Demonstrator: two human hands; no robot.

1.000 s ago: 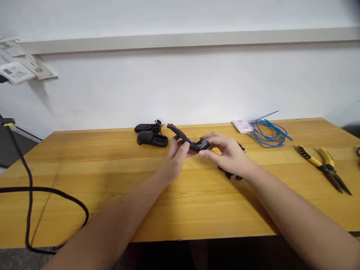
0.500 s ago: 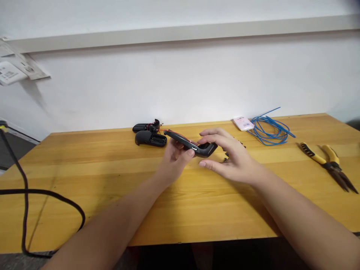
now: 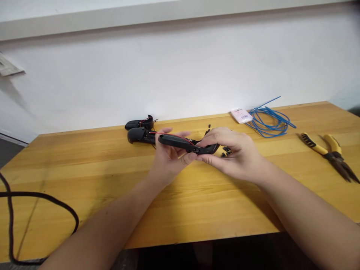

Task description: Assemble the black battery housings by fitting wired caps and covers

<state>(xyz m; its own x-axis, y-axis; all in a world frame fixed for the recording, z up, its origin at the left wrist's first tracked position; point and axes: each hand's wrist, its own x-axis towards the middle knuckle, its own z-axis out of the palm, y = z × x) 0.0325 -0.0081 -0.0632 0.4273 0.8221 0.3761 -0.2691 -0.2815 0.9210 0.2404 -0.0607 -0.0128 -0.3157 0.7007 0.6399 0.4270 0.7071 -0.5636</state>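
Note:
A black curved plastic housing (image 3: 176, 142) with a thin red wire along its top is held above the table between my two hands. My left hand (image 3: 171, 159) is closed around its underside, thumb on the near edge beside a small slot. At the bent right end, my right hand (image 3: 233, 152) grips the same housing, index finger on top and thumb at the near side. Just behind on the left lie two more black plastic shells, a nearer one (image 3: 136, 135) and a farther one (image 3: 135, 124) with red wires. Small black parts (image 3: 226, 151) lie by my right hand, partly hidden.
A coil of blue cable (image 3: 270, 122) and a small pink-and-white packet (image 3: 241, 116) lie at the back right. Yellow-handled pliers (image 3: 333, 155) rest open on the right. A thick black cable (image 3: 42, 194) loops at the left. Behind the wooden table (image 3: 84, 157) stands a white wall.
My right hand has closed its fingers and thumb onto the housing's right end. The housing has turned, showing more of its red wire. The camera view has shifted slightly.

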